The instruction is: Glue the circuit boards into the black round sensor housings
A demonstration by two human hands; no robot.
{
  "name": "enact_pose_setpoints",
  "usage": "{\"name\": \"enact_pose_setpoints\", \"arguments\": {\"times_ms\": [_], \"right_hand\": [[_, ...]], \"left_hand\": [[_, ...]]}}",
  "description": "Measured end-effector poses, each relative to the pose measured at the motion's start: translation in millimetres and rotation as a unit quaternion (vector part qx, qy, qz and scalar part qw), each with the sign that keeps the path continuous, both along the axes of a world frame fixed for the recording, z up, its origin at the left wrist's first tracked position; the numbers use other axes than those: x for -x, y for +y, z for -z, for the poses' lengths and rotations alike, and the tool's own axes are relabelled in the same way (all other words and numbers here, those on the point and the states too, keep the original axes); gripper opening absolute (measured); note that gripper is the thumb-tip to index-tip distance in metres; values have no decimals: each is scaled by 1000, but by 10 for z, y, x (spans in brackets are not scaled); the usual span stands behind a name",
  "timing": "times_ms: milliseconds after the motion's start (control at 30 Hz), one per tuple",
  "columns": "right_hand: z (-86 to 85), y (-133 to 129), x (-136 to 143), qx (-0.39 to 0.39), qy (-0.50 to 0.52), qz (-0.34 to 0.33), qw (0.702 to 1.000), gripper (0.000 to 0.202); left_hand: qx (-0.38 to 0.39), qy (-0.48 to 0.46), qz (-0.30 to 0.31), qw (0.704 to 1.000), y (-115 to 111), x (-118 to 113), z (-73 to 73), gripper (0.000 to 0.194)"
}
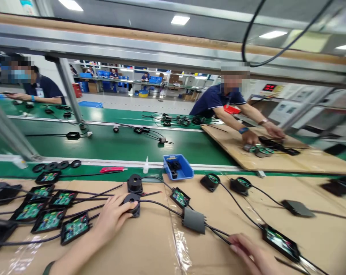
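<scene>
My left hand (114, 217) rests its fingers on a round black housing (132, 204) with a square base, pressing around its top. A cable runs right from that housing to a closed dark grey box (194, 220). Beyond the box, my right hand (244, 248) pinches the black cable (218, 231) between thumb and fingers. Another round housing (135, 183) stands just behind the first, its cable leading to an open box with a green circuit board (180, 197). Several open black boxes with green boards (75, 228) lie left of my left hand.
A blue bin (178, 167) with black parts, a white bottle (145, 165) and a red cutter (112, 169) sit behind the cardboard (150, 244). Right lies an open board box (281, 243). Across the green conveyor (104, 145), a person handles parts on a board (276, 160); another sits left.
</scene>
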State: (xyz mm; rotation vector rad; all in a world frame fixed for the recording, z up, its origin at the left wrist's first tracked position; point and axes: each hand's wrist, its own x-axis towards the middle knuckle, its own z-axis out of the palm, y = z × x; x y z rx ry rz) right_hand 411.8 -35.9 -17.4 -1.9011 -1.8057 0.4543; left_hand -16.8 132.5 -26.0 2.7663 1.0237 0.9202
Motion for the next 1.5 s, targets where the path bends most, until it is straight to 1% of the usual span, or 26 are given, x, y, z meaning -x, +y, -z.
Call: {"name": "enact_pose_setpoints", "arguments": {"times_ms": [100,167,200,333,433,500,633,700,800,867,967,1067,1133,1200,1300,1367,1433,1500], "right_hand": [[-250,-7,80,21,-5,11,1000,28],[-347,-6,100,40,-1,10,999,27],[-369,2,101,49,2,8,999,26],[-338,95,82,60,2,12,998,21],[-341,160,90,53,0,17,998,23],[-396,142,111,57,5,11,998,23],[-495,-2,134,90,31,-12,995,20],[-477,-43,115,91,34,-12,995,21],[-356,8,63,41,-3,41,998,30],[-241,91,38,13,-33,82,996,31],[-87,212,38,-7,-72,113,991,29],[-22,314,50,-29,-117,131,984,32],[-45,413,30,-35,-141,127,981,30],[-109,572,-28,-43,-161,130,978,27],[-221,929,-164,-66,-187,162,967,23],[-269,1188,-248,-77,-197,176,961,31],[-288,1400,-299,-81,-195,177,961,35],[-296,1530,-315,-84,-186,169,964,31]], "left_hand": [[-18,-27,7,999,71,34,82,23],[-31,-32,9,999,125,59,134,23],[-37,-28,13,999,148,70,150,23],[-54,-12,34,998,187,86,160,23],[-50,-27,24,998,171,71,159,24],[-46,-36,17,998,159,60,159,25],[-61,-39,22,997,158,55,128,24],[-70,-36,32,996,161,54,104,23],[-68,-37,37,996,159,49,89,25],[-56,-40,26,997,160,52,96,24],[-43,-19,27,999,175,79,125,22],[-40,-5,32,999,188,103,167,22],[-42,-18,19,999,182,100,189,23],[-46,-34,9,998,169,85,189,23],[-57,-45,17,997,160,58,148,22],[-69,-44,26,996,169,46,120,21],[-79,-32,36,996,180,37,111,21],[-72,-24,35,996,172,29,118,21]]}}
